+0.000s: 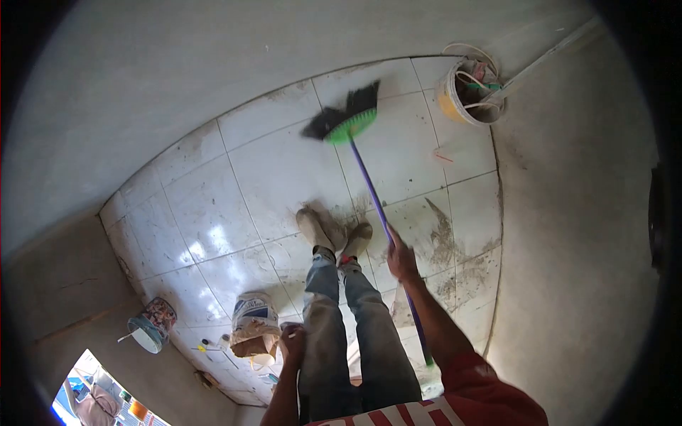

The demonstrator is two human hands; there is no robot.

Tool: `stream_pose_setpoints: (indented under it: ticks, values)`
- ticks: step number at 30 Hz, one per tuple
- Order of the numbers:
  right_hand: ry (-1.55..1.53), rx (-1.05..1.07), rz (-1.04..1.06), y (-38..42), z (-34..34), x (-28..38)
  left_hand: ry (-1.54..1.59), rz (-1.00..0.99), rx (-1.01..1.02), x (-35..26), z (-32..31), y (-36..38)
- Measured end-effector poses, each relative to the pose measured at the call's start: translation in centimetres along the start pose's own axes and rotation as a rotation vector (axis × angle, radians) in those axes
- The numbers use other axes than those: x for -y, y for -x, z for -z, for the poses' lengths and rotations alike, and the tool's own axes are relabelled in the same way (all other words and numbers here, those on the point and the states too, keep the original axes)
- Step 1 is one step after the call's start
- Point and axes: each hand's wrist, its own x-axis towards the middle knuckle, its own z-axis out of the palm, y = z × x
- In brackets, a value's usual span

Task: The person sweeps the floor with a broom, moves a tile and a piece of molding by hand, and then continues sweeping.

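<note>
My right hand is wrapped around the purple handle of a broom. The broom's green head and black bristles rest over the tiles beyond my feet, slightly blurred. Behind my right forearm the handle runs down toward my red sleeve. Beside my left thigh, my left hand is closed, with a small pale thing at its fingers that is too small to name. Just left of that hand stands an open, printed bag.
White floor tiles carry dark dirt smears, mostly right of my shoes. In the far right corner stands a yellowish bucket with tools and cords. A paint bucket and small items lie at the left wall. Grey walls enclose the floor.
</note>
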Motion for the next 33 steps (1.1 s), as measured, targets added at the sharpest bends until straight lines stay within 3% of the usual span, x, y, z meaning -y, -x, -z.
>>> stream_pose_setpoints:
  ticks: [1,2,4,5,6,8,9,10,12,16,18,19,21,22,23,25,27,29,31,32,33]
  values:
    - [-0.031,-0.057,0.06,-2.2,-1.6,-0.7,-0.055,0.071,-0.002,-3.2,1.2,1.6]
    - [-0.03,-0.051,0.06,-1.9,-3.5,-2.9,-0.041,0.05,-0.007,-2.5,1.9,1.7]
    - [-0.119,-0.026,0.14,-0.5,-6.1,-6.8,0.04,0.049,-0.032,3.1,2.7,0.3]
    - [-0.071,0.053,0.036,3.4,-6.5,-8.5,0.128,0.049,-0.049,5.6,3.6,0.3]
    - [0.039,0.134,-0.018,7.4,-5.1,-8.6,-0.112,-0.161,-0.072,6.7,5.0,1.0]
    - [0.257,0.268,-0.068,14.6,-2.7,-8.8,-0.063,-0.053,-0.149,5.5,7.4,2.7]
    - [0.212,0.252,-0.021,17.3,-1.3,-8.3,-0.048,0.044,-0.171,5.5,8.3,3.5]
    - [0.268,0.291,-0.1,19.2,0.0,-7.0,0.071,0.07,-0.176,7.9,8.7,3.5]
    - [0.405,0.309,-0.24,21.5,1.3,-3.6,0.14,0.106,-0.2,13.1,9.4,3.2]
    - [0.53,0.428,-0.028,20.0,0.6,7.4,0.186,0.3,-0.234,15.6,12.3,3.8]
    - [0.458,0.421,0.251,18.8,-2.0,14.2,0.266,0.376,-0.243,17.3,13.1,2.9]
    - [0.421,0.375,0.398,18.9,-4.3,16.4,0.29,0.382,-0.247,17.9,13.9,2.3]
    - [0.402,0.468,0.499,19.0,-10.1,24.2,0.28,0.407,-0.176,19.3,16.5,1.0]
    - [0.503,0.695,0.36,19.2,-12.9,29.8,0.305,0.418,-0.187,20.0,17.9,0.1]
    - [0.25,0.629,0.552,19.5,-18.4,30.6,0.298,0.404,-0.184,20.6,19.3,0.0]
    - [-0.056,0.662,0.851,20.0,-29.4,38.6,0.273,0.372,-0.175,22.5,22.5,-0.9]
    - [-0.204,1.025,0.563,19.9,-40.9,44.6,0.349,0.344,-0.192,26.5,23.9,-2.3]
    - [-0.366,1.289,0.048,18.2,-54.2,48.2,0.508,0.389,-0.2,25.4,28.0,-2.9]
    - [-0.565,1.339,-0.333,15.8,-60.0,54.8,0.579,0.373,-0.201,27.2,30.3,-3.5]
    - [-0.615,1.386,-0.525,14.6,-62.7,54.7,0.624,0.392,-0.228,29.8,29.9,-3.9]
    - [-0.569,1.311,-0.282,14.5,-61.9,55.3,0.675,0.405,-0.257,31.9,29.5,-4.3]
